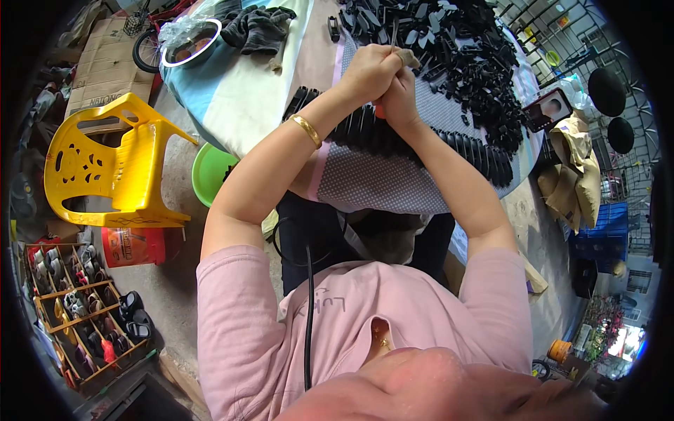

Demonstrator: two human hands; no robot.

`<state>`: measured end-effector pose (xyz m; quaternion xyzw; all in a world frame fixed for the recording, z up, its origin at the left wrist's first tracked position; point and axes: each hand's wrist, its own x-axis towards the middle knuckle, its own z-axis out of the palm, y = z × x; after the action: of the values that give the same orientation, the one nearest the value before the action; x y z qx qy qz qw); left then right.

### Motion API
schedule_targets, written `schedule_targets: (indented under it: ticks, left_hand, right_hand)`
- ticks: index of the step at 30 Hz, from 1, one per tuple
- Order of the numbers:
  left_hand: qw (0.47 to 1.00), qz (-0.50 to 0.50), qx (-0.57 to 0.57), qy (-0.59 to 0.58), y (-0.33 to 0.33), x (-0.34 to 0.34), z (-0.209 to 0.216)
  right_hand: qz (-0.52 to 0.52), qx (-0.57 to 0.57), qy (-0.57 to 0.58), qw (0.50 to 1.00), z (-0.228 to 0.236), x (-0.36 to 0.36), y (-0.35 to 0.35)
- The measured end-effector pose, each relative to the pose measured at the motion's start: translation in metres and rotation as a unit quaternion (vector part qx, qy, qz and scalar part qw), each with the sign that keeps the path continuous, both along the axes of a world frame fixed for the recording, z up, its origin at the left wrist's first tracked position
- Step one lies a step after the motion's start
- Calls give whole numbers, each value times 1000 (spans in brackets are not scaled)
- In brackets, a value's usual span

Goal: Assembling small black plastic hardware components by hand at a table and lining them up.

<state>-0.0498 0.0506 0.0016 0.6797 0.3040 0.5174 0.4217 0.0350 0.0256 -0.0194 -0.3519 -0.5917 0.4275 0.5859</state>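
Note:
Over the table, my left hand (368,73) and my right hand (401,100) are pressed together, both with fingers closed. A thin metal piece (394,32) sticks up beyond the fingers, and a bit of orange (380,111) shows below my right hand; I cannot tell whether they belong to one tool. Beige wrapping (406,58) covers a fingertip. What my left fingers grip is hidden. Just under my wrists, a long row of black plastic clip-like pieces (484,160) lies side by side. Beyond my hands spreads a heap of loose black and grey plastic parts (449,49).
The cloth-covered table (379,184) also carries a metal bowl (191,43) with a plastic bag and dark knitted gloves (258,28). A phone (549,111) stands at its right edge. Left are a yellow chair (119,165), green basin (209,175), red bucket (133,245) and shoe rack (77,309).

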Motion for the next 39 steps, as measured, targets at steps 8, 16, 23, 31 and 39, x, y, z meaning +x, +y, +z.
schedule_targets:
  ticks: [8,16,23,31,39]
  left_hand:
    - [998,4,-64,11,4,-15,-2]
    - [994,64,47,74,4,-11,-9]
    - [998,32,-56,17,14,-27,7]
    - [995,45,-10,92,7,-30,-3]
    - [998,28,-62,10,3,-50,9]
  right_hand:
    - [62,15,13,998,1,-8,10]
    - [1,40,36,999,-7,-14,7]
    - [49,22,56,997,2,-24,15]
    - [14,51,39,998,-7,-29,13]
    - [58,16,29,998,2,-40,21]
